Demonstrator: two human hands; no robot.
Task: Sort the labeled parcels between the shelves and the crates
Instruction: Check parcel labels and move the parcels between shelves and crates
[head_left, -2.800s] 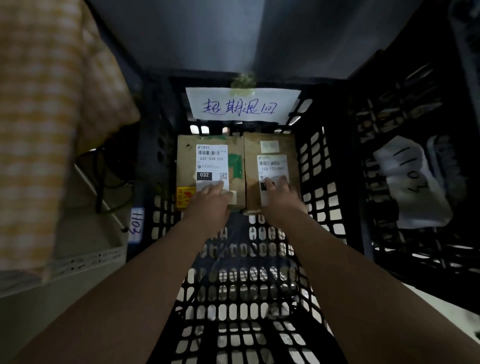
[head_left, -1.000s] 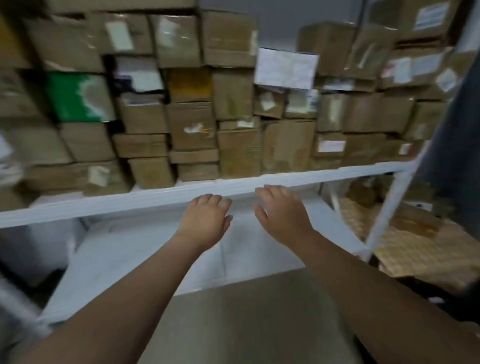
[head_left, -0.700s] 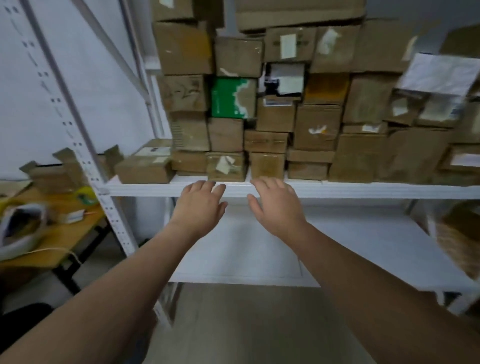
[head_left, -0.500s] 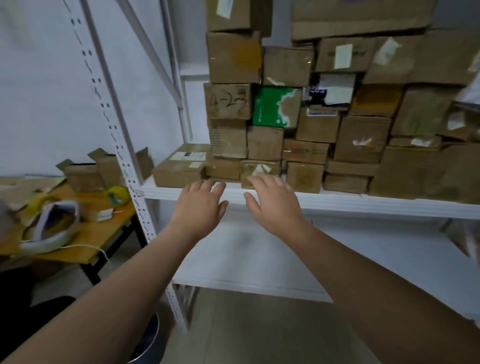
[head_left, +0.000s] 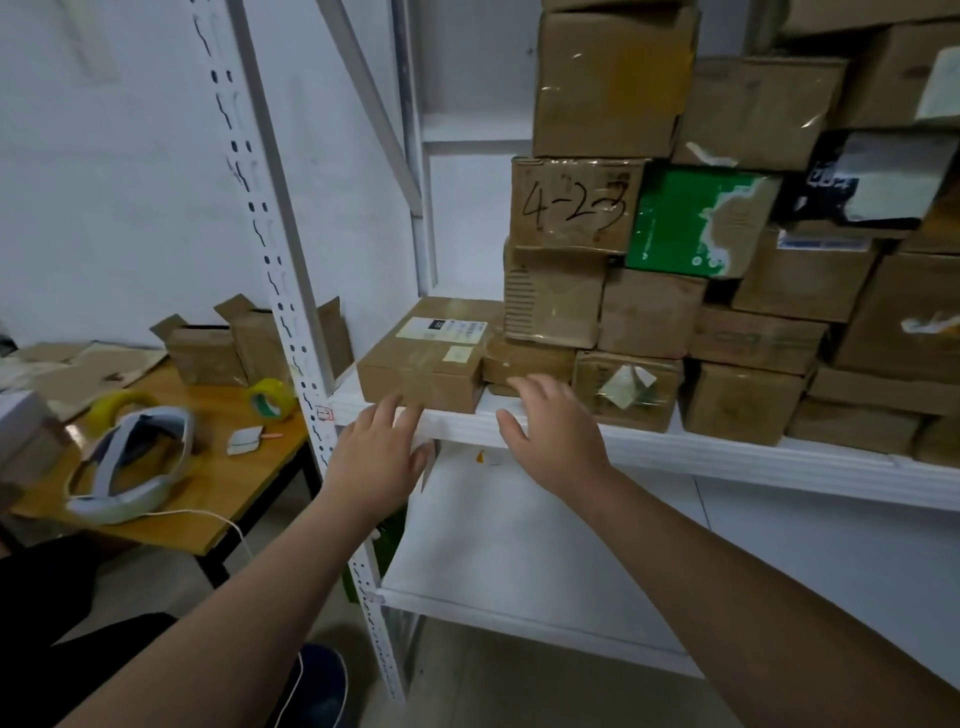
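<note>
Above, box (head_left: 574, 205) marked "4-23"; left hand (head_left: 374, 462), right hand (head_left: 556, 436) spread near shelf (head_left: 727, 457).

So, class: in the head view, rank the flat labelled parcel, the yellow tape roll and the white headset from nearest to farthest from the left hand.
1. Flat labelled parcel, on the shelf, just beyond the fingertips of the left hand.
2. Yellow tape roll, on the desk to the left, past the shelf post.
3. White headset, farther left on that desk.

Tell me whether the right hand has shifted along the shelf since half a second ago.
Yes. The right hand has moved left: it was below the green box, and now reaches left of it, near the flat labelled parcel.
</note>
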